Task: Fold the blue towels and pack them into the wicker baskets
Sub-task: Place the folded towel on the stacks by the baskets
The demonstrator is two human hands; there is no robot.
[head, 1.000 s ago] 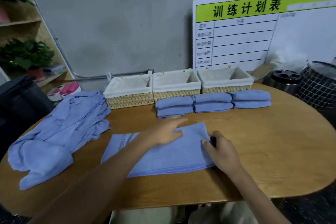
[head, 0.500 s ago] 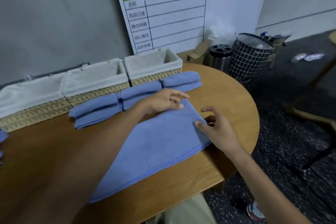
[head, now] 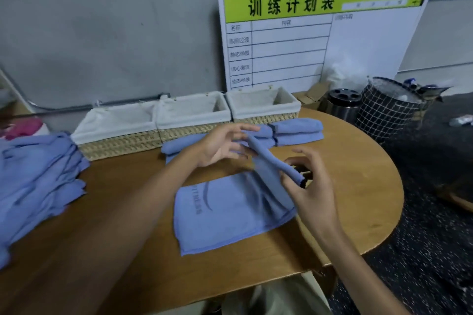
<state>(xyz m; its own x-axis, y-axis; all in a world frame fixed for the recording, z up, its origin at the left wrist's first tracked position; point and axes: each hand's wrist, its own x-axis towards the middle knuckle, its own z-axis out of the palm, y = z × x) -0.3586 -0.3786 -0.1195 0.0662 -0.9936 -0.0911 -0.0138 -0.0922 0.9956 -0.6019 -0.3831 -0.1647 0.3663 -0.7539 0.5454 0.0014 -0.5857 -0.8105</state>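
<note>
Towel (head: pixel 230 212): blue, partly folded, lying on bench (head: pixel 358 161) in front of baskets (head: pixel 194 120); right edge lifted off the surface. Left grip (head: pixel 222 146): far corner of the lifted edge held between thumb and fingers, other fingers spread. Right grip (head: pixel 307 186): near end of the same edge pinched, remaining fingers loosely curled and open above. Lifted edge rolled into a narrow ridge between both hands; rest of cloth flat, printed logo facing up.

Step in hand, as judged: carrying the right edge over to the left for a fold. Advised: keep both corners level and taut, lay edge on edge, smooth the crease flat before release.

Nearby: folded stacks (head: pixel 297 132) just in front of the baskets, all three baskets seemingly unfilled; unfolded pile (head: pixel 35 181) at left, well apart. Care: sleeve or forearm not to drag the flat part askew.
</note>
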